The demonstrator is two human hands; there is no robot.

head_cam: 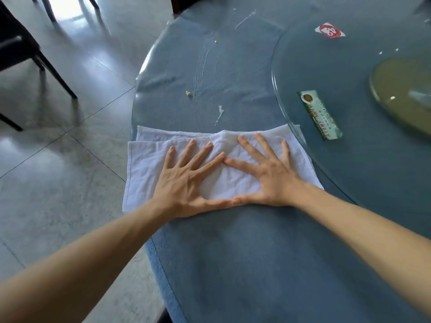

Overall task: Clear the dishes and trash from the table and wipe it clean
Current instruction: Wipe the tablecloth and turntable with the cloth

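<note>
A white folded cloth (149, 159) lies flat on the round blue table (233, 252), close to its left edge. My left hand (186, 180) and my right hand (268, 173) both press on the cloth, palms down and fingers spread, with forefingers and thumbs touching. Beyond the cloth the tabletop carries white smears (220, 113), faint streaks and a small yellow crumb (188, 93). A green paper wrapper (319, 114) and a red and white wrapper (329, 31) lie on the glass turntable (303, 66) to the right.
The turntable's olive base (401, 89) shows through the glass at the far right. Dark chairs (21, 54) stand on the tiled floor (58, 159) to the left of the table. The table's left edge runs just beside the cloth.
</note>
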